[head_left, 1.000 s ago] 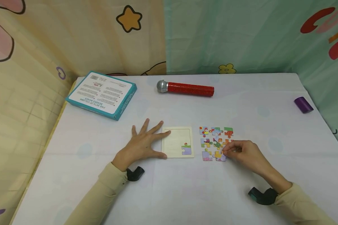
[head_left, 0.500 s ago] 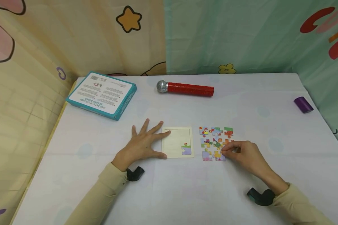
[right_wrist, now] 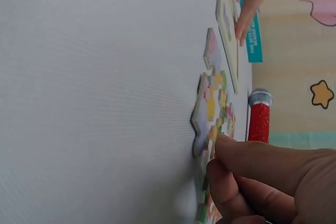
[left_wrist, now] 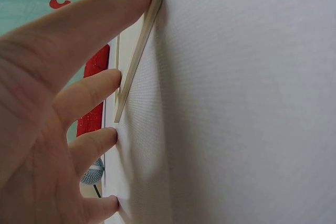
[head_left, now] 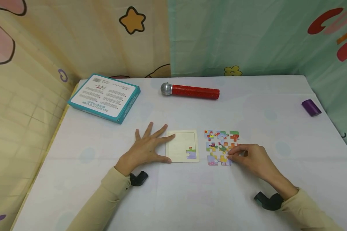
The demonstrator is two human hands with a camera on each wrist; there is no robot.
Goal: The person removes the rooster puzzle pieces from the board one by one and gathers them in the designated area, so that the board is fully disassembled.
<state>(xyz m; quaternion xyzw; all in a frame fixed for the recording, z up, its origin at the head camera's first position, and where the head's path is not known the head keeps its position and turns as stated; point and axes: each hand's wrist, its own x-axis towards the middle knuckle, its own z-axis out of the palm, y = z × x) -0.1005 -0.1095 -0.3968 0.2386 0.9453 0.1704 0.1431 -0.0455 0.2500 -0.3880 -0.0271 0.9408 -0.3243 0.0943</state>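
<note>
My left hand (head_left: pixel 146 147) lies with its fingers spread at the left edge of a shallow, pale wooden puzzle tray (head_left: pixel 176 147), thumb and index finger touching its frame. One green and purple puzzle piece (head_left: pixel 191 155) sits in the tray's lower right corner. To the right of the tray, several colourful jigsaw pieces (head_left: pixel 212 159) are laid in rows on the table. My right hand (head_left: pixel 251 157) is at the lower right of these rows, thumb and index finger pinching a yellow and purple puzzle piece (head_left: pixel 226 162) at its right side. Those fingertips partly cover pieces in the right column.
A red microphone (head_left: pixel 195 91) with a silver head lies behind the tray. At the back left is a teal and white box (head_left: pixel 104 98), and a purple cylinder (head_left: pixel 311 107) lies near the right table edge. Printed curtains (head_left: pixel 237 38) surround the white table (head_left: pixel 191 199).
My right hand makes only tiny shifts, and the piece at its fingertips slides slightly left toward its neighbours. The left hand and tray stay in place.
</note>
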